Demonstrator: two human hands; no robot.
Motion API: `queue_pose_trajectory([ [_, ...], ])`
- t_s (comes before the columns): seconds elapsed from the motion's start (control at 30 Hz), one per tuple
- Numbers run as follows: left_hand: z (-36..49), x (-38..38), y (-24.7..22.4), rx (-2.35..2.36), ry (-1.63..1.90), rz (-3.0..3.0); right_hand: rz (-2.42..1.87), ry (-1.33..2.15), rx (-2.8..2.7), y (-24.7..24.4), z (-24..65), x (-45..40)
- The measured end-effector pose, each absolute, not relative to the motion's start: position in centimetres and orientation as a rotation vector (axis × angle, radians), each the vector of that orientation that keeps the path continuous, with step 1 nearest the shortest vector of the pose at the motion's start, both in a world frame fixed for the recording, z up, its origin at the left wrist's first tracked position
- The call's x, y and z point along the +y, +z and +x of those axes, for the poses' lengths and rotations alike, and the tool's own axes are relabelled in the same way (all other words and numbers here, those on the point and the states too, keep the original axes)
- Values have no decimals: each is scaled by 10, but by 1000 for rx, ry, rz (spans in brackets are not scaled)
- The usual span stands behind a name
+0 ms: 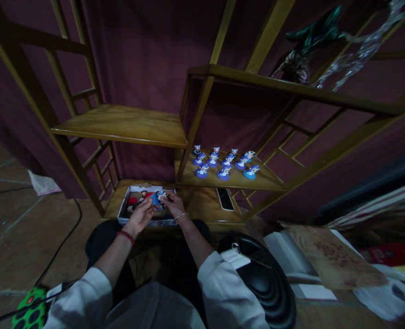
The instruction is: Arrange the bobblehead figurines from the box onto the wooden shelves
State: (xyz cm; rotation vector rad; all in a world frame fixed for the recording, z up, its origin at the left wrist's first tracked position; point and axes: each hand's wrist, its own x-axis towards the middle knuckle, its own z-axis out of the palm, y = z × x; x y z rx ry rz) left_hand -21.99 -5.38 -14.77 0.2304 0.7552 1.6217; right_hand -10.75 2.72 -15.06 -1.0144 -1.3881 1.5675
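Both of my hands meet over an open cardboard box (122,211) on the lowest shelf. Between them is a small blue-and-white figurine (157,197). My left hand (143,214) has its fingers closed on the figurine's blue lower part. From the other side, my right hand (173,204) pinches it near the head. More small figurines, some with red parts (132,201), lie in the box, partly hidden by my hands. On the shelf to the right, several purple-and-white figurines (213,159) stand upright in rows on round bases.
A phone (225,199) lies on the low shelf, right of the box. Wooden uprights (196,130) and a higher shelf (123,122) frame the space. A black round stool (270,283) holds a small white object (235,258). Books or boards (328,256) are stacked at right; a cable (63,242) crosses the floor.
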Motion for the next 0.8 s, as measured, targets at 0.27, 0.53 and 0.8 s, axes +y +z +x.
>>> queue_pose_trajectory([
  [0.27,-216,-54,-144,777,1623,202,-1030,1547,-1379,-149,-106,26],
  [0.53,-214,-54,-139,836,1609,173,-1026,1535,-1393,-148,-104,26],
  [0.8,-214,-54,-139,843,1616,165,-982,1520,-1427,-147,-104,25],
])
